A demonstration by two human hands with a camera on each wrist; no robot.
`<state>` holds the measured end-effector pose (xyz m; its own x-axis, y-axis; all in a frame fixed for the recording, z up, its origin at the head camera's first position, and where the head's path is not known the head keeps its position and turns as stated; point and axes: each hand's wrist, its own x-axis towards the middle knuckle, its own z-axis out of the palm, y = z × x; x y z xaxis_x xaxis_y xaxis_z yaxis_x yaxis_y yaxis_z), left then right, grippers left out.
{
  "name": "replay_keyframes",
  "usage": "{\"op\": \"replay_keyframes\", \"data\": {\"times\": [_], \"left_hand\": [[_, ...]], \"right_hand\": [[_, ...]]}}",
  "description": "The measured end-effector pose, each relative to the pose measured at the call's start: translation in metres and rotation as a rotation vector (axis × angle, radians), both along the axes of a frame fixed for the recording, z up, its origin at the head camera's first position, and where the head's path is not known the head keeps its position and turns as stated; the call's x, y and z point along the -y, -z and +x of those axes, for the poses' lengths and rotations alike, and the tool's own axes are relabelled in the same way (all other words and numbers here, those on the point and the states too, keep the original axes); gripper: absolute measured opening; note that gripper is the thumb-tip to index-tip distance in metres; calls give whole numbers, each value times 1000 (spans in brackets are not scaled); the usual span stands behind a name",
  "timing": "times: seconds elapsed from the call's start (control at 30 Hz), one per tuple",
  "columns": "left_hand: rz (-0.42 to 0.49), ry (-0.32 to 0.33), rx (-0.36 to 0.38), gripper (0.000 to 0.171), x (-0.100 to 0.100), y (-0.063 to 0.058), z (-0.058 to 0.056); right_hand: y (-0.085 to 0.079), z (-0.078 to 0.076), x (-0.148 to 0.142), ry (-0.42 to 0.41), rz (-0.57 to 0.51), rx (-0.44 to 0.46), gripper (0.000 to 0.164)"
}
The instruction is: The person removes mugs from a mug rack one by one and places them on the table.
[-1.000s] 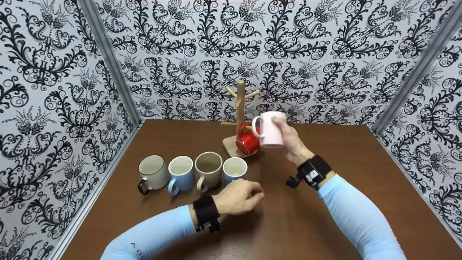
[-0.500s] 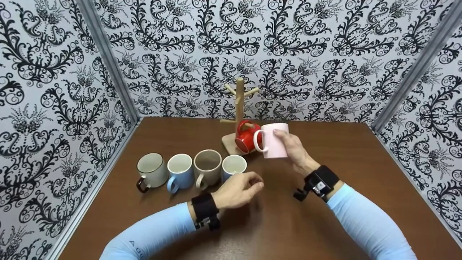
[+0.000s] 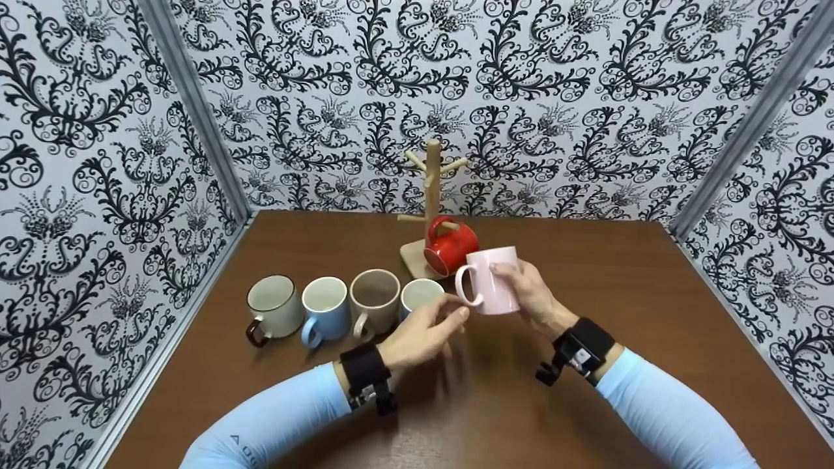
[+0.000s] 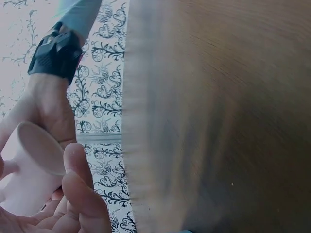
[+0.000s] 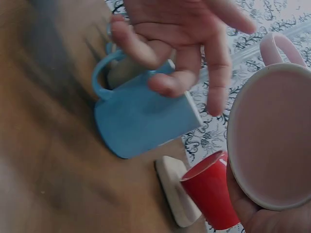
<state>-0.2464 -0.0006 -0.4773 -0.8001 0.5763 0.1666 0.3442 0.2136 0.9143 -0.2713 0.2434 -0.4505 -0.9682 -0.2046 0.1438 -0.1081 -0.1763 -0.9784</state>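
Note:
My right hand (image 3: 535, 296) grips a pink mug (image 3: 498, 286) by its body, above the table, with the handle turned toward my left hand. Close to that handle, my left hand (image 3: 420, 332) reaches out with loosely bent fingers. In the right wrist view, the left hand's fingers (image 5: 217, 73) are spread and stand apart from the pink mug (image 5: 274, 141). A blue mug (image 5: 146, 116) with a white inside stands behind the left hand, which partly covers it in the head view. A red mug (image 3: 451, 249) hangs by its handle from a low peg of the wooden mug tree (image 3: 432, 189).
Left of the partly covered blue mug stand a brown mug (image 3: 376, 306), a light blue mug (image 3: 326, 309) and a grey-white mug (image 3: 275, 306) with a dark handle, in a row on the brown table (image 3: 619, 280). Upper pegs of the tree are bare. Patterned walls (image 3: 417, 78) enclose the table.
My right hand has lowered the pink mug from beside the tree toward my left hand. The left hand has risen slightly and its fingers have opened toward the mug's handle.

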Motion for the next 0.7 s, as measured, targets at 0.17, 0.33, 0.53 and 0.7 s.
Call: {"op": "replay_keyframes", "data": {"times": [0.17, 0.33, 0.53, 0.7], "left_hand": [[30, -18, 0, 32, -1, -2, 2], [109, -45, -30, 28, -4, -5, 3], [248, -119, -41, 25, -8, -12, -1], [312, -73, 45, 28, -10, -12, -2]], "right_hand": [[7, 4, -1, -6, 4, -10, 42], [15, 6, 0, 6, 19, -27, 42], [25, 9, 4, -4, 57, -97, 53], [28, 10, 5, 2, 74, -151, 59]]}}
